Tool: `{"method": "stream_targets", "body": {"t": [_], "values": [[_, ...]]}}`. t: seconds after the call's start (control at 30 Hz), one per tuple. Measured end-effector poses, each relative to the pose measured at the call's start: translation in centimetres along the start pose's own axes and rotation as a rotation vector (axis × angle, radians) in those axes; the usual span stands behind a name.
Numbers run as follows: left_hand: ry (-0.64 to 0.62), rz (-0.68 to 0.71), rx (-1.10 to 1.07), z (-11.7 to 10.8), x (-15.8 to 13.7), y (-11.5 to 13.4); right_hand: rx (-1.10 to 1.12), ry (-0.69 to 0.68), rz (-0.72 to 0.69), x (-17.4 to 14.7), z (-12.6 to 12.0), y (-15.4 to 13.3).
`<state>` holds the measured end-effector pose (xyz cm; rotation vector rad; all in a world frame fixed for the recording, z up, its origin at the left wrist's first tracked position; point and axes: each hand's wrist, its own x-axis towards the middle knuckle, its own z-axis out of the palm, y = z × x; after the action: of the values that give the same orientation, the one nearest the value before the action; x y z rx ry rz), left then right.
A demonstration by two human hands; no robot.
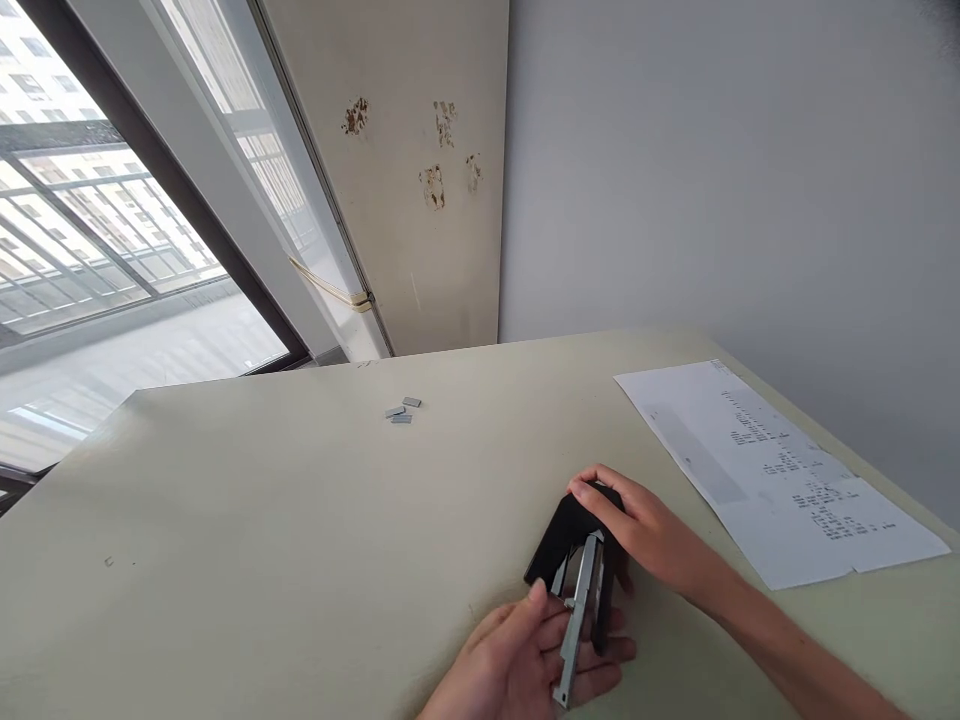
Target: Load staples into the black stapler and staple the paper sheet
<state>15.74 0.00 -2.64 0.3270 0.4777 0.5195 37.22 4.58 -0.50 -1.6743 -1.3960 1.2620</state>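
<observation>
A black stapler (568, 527) with its top swung up is held over the near right part of the table. My right hand (637, 520) wraps round its hinge end, thumb on top. Its metal staple channel (578, 610) points down toward me, apart from the black cover and base. My left hand (525, 650) cups the stapler from below, thumb against the metal part, fingers behind the channel. Whether staples sit in the channel I cannot tell. Farther back on the table lie a few short grey staple strips (402, 411).
Printed sheets of paper (750, 480) lie along the right side of the pale table (285, 520). A tiny bent staple (109, 562) is at the left. Behind the table are a grey wall, a stained panel and a window.
</observation>
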Motion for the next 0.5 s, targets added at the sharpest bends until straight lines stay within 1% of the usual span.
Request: {"method": "stream_targets", "body": {"t": [0.17, 0.27, 0.33, 0.5], "values": [[0.045, -0.009, 0.198, -0.1, -0.4, -0.3, 0.011, 0.036, 0.031, 0.0, -0.5, -0.4], [0.071, -0.003, 0.314, 0.0, -0.6, -0.2, -0.01, 0.006, 0.045, -0.1, -0.8, -0.7], [0.09, 0.005, 0.365, 0.3, -0.7, -0.1, -0.003, -0.004, 0.044, -0.2, -0.8, -0.8], [0.148, 0.032, 0.424, 0.6, -0.6, -0.5, 0.111, 0.028, 0.035, -0.7, -0.7, -1.5]]}}
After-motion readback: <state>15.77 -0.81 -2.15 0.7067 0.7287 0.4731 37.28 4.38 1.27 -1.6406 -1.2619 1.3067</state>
